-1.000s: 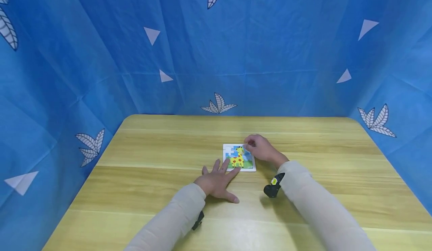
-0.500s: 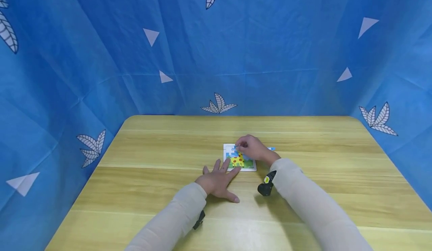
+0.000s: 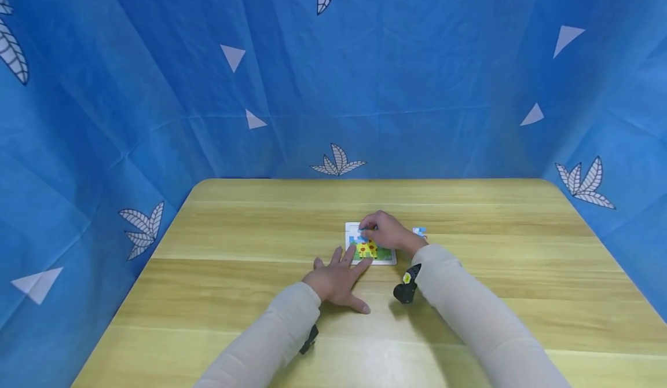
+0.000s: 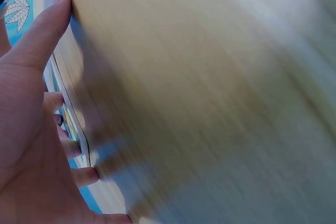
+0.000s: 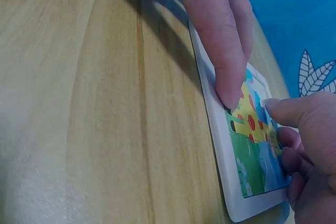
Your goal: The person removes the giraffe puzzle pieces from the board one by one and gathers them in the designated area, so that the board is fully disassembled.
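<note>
A small jigsaw puzzle with a yellow, red-spotted giraffe lies in its white frame mid-table. My left hand is spread flat, its fingertips resting on the puzzle's near edge and lower left; the right wrist view shows one fingertip down on the picture beside the rim. Over the upper middle of the puzzle, my right hand pinches a blue puzzle piece between thumb and fingers. The giraffe's head area is hidden under that hand. Bare white backing shows at the upper left of the frame.
A loose blue-and-white puzzle piece lies on the wooden table, just right of my right wrist. Dark wrist cameras hang under both sleeves. A blue patterned curtain rises behind the table and at both sides.
My right hand has moved left from the puzzle's upper right corner to its upper middle, uncovering the loose piece on the table. The left hand stays in place.
</note>
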`<action>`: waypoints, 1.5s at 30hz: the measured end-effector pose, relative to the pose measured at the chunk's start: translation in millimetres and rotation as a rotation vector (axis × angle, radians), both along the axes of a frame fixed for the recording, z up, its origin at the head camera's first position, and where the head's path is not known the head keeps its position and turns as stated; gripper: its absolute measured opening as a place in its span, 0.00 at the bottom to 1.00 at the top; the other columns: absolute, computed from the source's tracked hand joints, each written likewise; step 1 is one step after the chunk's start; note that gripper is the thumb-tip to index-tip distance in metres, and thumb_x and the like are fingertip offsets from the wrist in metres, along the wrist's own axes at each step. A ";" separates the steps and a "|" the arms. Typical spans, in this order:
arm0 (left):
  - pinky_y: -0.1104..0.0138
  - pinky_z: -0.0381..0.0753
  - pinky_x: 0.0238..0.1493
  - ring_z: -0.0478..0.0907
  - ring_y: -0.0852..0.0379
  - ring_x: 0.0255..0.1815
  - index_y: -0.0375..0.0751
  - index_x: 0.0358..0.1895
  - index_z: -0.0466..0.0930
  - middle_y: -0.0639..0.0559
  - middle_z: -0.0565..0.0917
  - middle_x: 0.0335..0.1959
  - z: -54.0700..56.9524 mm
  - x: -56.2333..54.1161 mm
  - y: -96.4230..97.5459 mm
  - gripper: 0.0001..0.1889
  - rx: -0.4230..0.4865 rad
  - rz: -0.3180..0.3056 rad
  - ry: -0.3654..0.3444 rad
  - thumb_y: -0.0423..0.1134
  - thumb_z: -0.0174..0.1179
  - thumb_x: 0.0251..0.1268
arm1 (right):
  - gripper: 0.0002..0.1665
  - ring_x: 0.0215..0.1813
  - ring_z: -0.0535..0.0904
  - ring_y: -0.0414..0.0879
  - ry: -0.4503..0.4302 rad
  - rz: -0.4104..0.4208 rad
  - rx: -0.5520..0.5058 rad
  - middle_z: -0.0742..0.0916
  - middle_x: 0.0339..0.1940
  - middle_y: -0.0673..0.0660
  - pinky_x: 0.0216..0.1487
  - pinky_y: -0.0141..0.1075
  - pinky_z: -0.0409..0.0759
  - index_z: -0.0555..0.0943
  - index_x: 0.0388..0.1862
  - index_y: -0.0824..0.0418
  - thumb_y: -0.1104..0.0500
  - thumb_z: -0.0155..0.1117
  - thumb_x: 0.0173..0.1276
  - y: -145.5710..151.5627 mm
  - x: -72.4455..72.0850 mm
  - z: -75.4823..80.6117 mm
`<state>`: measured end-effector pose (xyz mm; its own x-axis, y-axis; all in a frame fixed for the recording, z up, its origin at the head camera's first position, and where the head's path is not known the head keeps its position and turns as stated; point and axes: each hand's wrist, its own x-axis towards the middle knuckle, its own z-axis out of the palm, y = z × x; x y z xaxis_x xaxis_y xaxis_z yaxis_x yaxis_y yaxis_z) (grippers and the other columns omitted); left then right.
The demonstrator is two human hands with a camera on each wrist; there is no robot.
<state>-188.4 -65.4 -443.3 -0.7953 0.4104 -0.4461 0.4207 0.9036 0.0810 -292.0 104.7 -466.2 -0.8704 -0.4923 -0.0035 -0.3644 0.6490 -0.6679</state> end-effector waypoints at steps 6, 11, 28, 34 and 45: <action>0.35 0.54 0.62 0.41 0.41 0.76 0.68 0.75 0.41 0.47 0.39 0.78 0.5 0.0 0.9 0.53 0.000 -0.002 0.000 0.76 0.56 0.45 | 0.09 0.44 0.74 0.48 -0.009 -0.025 0.011 0.80 0.41 0.57 0.47 0.45 0.74 0.82 0.44 0.61 0.62 0.59 0.68 -2.0 3.1 1.4; 0.35 0.55 0.61 0.42 0.40 0.76 0.66 0.75 0.42 0.46 0.40 0.78 0.1 0.0 1.1 0.53 0.000 -0.006 0.003 0.76 0.56 0.44 | 0.09 0.45 0.74 0.49 -0.015 -0.025 0.001 0.80 0.43 0.58 0.48 0.46 0.74 0.82 0.44 0.61 0.62 0.59 0.68 -2.4 3.1 0.6; 0.35 0.56 0.62 0.42 0.41 0.76 0.68 0.75 0.41 0.47 0.40 0.78 -2.3 -0.8 0.8 0.54 -0.010 -0.006 0.006 0.76 0.56 0.44 | 0.08 0.50 0.68 0.53 0.049 -0.067 0.035 0.79 0.46 0.58 0.55 0.52 0.66 0.84 0.42 0.59 0.60 0.60 0.67 -4.1 4.2 2.0; 0.35 0.55 0.62 0.41 0.40 0.76 0.67 0.75 0.41 0.47 0.40 0.78 -0.5 -0.5 0.4 0.53 -0.006 -0.005 -0.001 0.76 0.55 0.45 | 0.08 0.49 0.71 0.52 0.075 -0.062 0.029 0.82 0.43 0.56 0.54 0.50 0.68 0.84 0.42 0.59 0.61 0.60 0.67 -4.5 4.5 1.8; 0.35 0.55 0.62 0.41 0.40 0.76 0.68 0.75 0.40 0.47 0.39 0.78 -0.3 -0.7 0.7 0.53 -0.009 -0.008 -0.008 0.76 0.55 0.45 | 0.09 0.48 0.72 0.51 0.089 -0.036 -0.021 0.83 0.42 0.57 0.53 0.49 0.72 0.84 0.42 0.62 0.65 0.58 0.67 -2.7 1.6 -2.2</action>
